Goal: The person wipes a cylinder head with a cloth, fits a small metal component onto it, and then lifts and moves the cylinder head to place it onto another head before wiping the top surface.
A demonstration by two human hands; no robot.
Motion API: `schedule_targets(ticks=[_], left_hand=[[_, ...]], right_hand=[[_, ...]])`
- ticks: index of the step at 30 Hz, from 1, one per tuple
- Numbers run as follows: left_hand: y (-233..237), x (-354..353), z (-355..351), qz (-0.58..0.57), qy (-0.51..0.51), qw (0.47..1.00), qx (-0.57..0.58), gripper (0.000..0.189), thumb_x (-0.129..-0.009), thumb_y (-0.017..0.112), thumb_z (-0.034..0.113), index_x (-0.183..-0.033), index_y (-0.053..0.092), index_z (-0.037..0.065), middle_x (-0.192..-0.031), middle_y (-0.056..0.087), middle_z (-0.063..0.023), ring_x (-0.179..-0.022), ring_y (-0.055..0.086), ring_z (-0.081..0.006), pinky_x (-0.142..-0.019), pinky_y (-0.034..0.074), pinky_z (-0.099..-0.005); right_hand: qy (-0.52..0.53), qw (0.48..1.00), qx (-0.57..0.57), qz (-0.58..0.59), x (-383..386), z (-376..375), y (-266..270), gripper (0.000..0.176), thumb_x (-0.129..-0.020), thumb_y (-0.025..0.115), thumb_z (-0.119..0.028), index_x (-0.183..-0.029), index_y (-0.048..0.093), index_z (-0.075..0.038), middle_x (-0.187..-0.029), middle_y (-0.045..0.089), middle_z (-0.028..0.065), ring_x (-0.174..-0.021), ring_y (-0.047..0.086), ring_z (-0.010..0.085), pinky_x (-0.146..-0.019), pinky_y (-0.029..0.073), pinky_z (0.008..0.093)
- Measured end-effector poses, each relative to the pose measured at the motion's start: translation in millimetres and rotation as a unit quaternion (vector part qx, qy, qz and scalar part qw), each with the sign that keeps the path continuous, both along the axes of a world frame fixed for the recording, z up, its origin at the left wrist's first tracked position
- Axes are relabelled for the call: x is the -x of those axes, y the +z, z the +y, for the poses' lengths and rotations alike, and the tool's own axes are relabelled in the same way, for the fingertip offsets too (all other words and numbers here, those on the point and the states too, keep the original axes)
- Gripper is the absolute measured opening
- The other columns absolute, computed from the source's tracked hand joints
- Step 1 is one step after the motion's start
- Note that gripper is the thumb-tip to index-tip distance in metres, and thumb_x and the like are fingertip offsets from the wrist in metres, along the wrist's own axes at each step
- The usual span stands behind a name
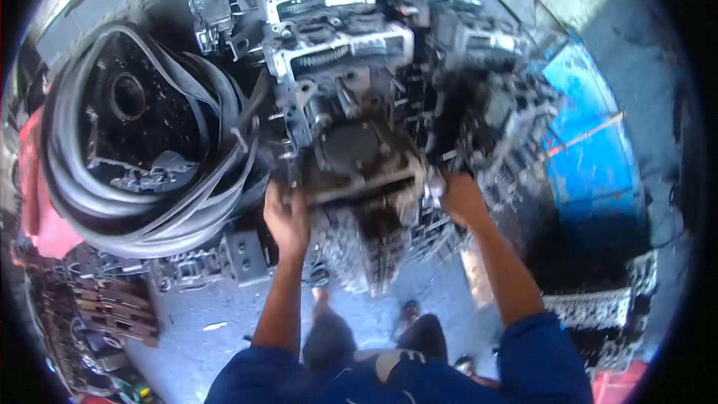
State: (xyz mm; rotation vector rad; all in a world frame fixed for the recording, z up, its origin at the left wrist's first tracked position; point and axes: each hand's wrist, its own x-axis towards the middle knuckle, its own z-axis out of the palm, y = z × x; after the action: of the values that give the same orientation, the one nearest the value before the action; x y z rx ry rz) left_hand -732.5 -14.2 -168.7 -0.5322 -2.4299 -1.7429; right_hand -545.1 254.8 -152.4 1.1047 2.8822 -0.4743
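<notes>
In front of me is a grimy metal engine part [355,151] with a dark round cover on top and a pale front edge. My left hand [286,221] is closed on its left front corner, the thumb toward the inside. At the right front corner my right hand [462,198] is also closed on it, near a small shiny fitting [434,188]. Motion smears the fingertips of both hands. Just below the part stands a ribbed, greyish metal casting [359,251], which I cannot name more exactly.
A large coil of grey hose [71,187] lies at the left around a black panel. Several engine heads [336,52] line up at the back. More metal parts [501,120] and a blue sheet-metal piece [591,150] are on the right. Brown metal blocks [112,310] lie at lower left.
</notes>
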Motion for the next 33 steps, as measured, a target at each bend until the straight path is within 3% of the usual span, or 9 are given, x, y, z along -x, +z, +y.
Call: schedule_targets(ticks=[2,4,6,8,20,22,27,30,33], left_hand=[[-4.3,-8.5,0.9,0.089,0.077,0.992,0.042,0.029,-0.079,0.057,0.006,-0.106,0.058,-0.003,-0.093,0.061,-0.0208,-0.084,0.06,-0.0362,-0.077,0.046,-0.0394],[4.7,-7.0,-3.4,-0.034,0.022,0.998,0.041,0.02,-0.086,0.057,0.011,-0.097,0.055,-0.005,-0.085,0.06,-0.012,-0.082,0.057,-0.0212,-0.075,0.046,-0.0344],[-14.1,-15.6,-4.5,-0.082,0.07,0.994,-0.001,0.021,-0.087,0.059,0.018,-0.087,0.054,-0.002,-0.078,0.057,-0.0084,-0.073,0.055,-0.018,-0.068,0.045,-0.034],[-11.8,-15.3,9.1,0.002,0.144,0.989,0.021,0.028,-0.088,0.056,0.026,-0.085,0.054,-0.001,-0.076,0.057,-0.0072,-0.068,0.054,-0.0167,-0.064,0.044,-0.0335],[-21.7,-19.4,21.9,0.011,0.238,0.968,-0.078,0.028,-0.081,0.053,0.028,-0.081,0.052,0.0,-0.077,0.054,-0.0113,-0.07,0.052,-0.0235,-0.068,0.045,-0.0344],[-29.1,-23.0,-17.7,-0.015,0.125,0.992,-0.003,0.033,-0.086,0.055,0.033,-0.088,0.048,0.001,-0.088,0.05,-0.0128,-0.085,0.053,-0.0247,-0.072,0.045,-0.0388],[-22.3,-11.6,-2.9,0.004,0.157,0.987,0.043,0.036,-0.089,0.049,0.038,-0.089,0.05,0.001,-0.087,0.051,-0.0098,-0.082,0.051,-0.0216,-0.073,0.044,-0.0382],[-48.3,1.7,-39.3,0.094,0.101,0.987,0.085,0.037,-0.093,0.047,0.036,-0.093,0.053,-0.001,-0.094,0.053,-0.0105,-0.084,0.053,-0.0242,-0.076,0.045,-0.0408],[-51.6,10.3,-46.2,0.27,0.112,0.918,0.267,0.03,-0.094,0.049,0.029,-0.103,0.059,0.002,-0.098,0.056,-0.0114,-0.092,0.056,-0.0269,-0.08,0.047,-0.0431]], right_hand=[[-0.024,0.999,0.042,-0.021,-8.0,-13.1,10.9,0.03,-0.077,0.061,-0.01,-0.106,0.064,-0.007,-0.092,0.066,0.0234,-0.089,0.064,0.042,-0.076,0.052,0.0491],[-0.055,0.995,0.076,-0.028,2.0,-8.4,17.2,0.036,-0.077,0.061,-0.011,-0.113,0.064,-0.01,-0.095,0.066,0.0225,-0.091,0.064,0.041,-0.078,0.05,0.0483],[-0.052,0.995,0.081,-0.012,9.3,-12.1,26.6,0.03,-0.079,0.061,-0.013,-0.109,0.062,-0.009,-0.094,0.064,0.0209,-0.086,0.064,0.0405,-0.074,0.051,0.048],[-0.036,0.996,0.061,-0.046,9.3,-13.5,22.3,0.028,-0.08,0.06,-0.014,-0.107,0.061,-0.009,-0.092,0.062,0.0191,-0.082,0.063,0.0401,-0.07,0.051,0.049],[-0.063,0.976,0.165,-0.128,17.1,-2.9,36.4,0.044,-0.07,0.069,-0.009,-0.113,0.059,-0.007,-0.094,0.06,0.0166,-0.083,0.063,0.0389,-0.069,0.052,0.0463],[-0.056,0.978,0.167,-0.113,26.0,-0.8,39.7,0.042,-0.069,0.07,-0.012,-0.109,0.06,-0.006,-0.096,0.06,0.0174,-0.086,0.063,0.0378,-0.07,0.053,0.0458],[-0.08,0.965,0.219,-0.121,14.0,0.8,30.3,0.047,-0.072,0.068,-0.02,-0.116,0.056,-0.007,-0.103,0.062,0.0164,-0.086,0.065,0.0374,-0.074,0.054,0.0463],[-0.101,0.97,0.222,-0.001,-2.0,1.2,26.7,0.051,-0.072,0.071,-0.019,-0.119,0.055,-0.005,-0.104,0.063,0.0185,-0.089,0.065,0.0374,-0.077,0.055,0.0439],[-0.295,0.844,0.302,0.33,-64.4,-1.4,0.5,0.051,-0.072,0.074,-0.002,-0.118,0.053,0.001,-0.103,0.065,0.0136,-0.095,0.064,0.0176,-0.081,0.052,0.0329]])
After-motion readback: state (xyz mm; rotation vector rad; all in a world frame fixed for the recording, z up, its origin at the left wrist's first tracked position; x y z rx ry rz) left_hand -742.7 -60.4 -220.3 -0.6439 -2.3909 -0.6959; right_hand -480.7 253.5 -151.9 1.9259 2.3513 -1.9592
